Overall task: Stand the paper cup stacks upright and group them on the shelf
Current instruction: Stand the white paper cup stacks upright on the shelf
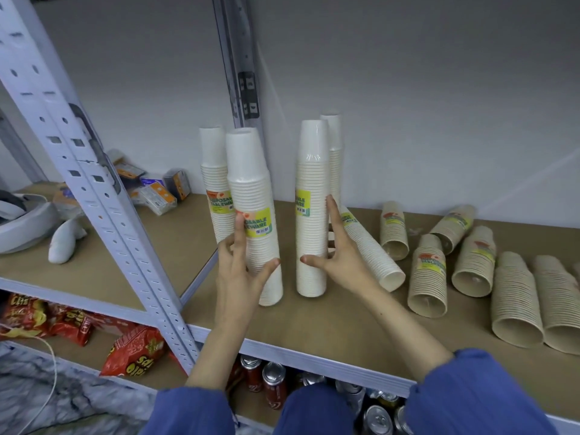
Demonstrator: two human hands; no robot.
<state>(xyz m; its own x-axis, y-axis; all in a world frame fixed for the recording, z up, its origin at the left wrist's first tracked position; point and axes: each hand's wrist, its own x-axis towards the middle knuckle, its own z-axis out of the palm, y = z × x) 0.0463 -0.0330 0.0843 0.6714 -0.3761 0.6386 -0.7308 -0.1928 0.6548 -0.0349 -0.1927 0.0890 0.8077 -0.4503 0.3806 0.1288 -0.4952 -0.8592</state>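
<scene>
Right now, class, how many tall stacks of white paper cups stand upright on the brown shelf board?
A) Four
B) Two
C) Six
A: four white stacks stand upright, the front left stack by the left hand, the front right stack by the right hand, and two behind; the other stacks lie on their sides.

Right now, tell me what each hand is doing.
Left hand: open, fingers spread around the front-left upright white paper cup stack.
Right hand: open, fingers against the front-right upright white paper cup stack.
</scene>
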